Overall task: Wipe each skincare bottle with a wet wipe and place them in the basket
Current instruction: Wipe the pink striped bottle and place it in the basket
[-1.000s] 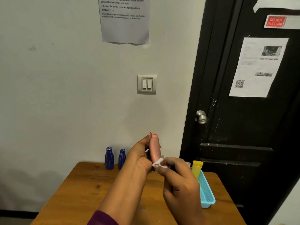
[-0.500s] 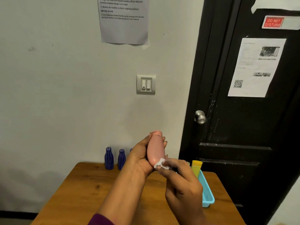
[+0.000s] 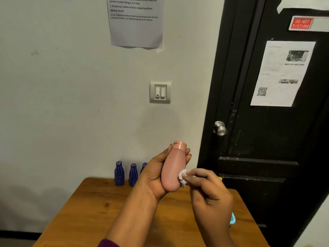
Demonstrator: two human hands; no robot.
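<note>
While the left hand (image 3: 154,175) is gripping a pink plastic bottle (image 3: 173,168), the right hand (image 3: 211,198) is pinching a white wipe (image 3: 182,177) against it; blue bottles (image 3: 119,173) are waiting, seemingly unwiped.

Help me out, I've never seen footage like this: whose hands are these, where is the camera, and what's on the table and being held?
There is no machine here. These are a person's two bare hands, filmed by one wide-angle camera worn on the person's head, looking forward and down.

The left hand grips a pink bottle, cap up. The right hand pinches a small white wipe against the bottle's lower side.

Below them is a wooden table set against a wall. At its back edge stand two blue bottles, and a third blue bottle peeks out behind the left hand. At the right, a corner of a light blue basket shows from behind the right hand. A dark door stands on the right.
</note>
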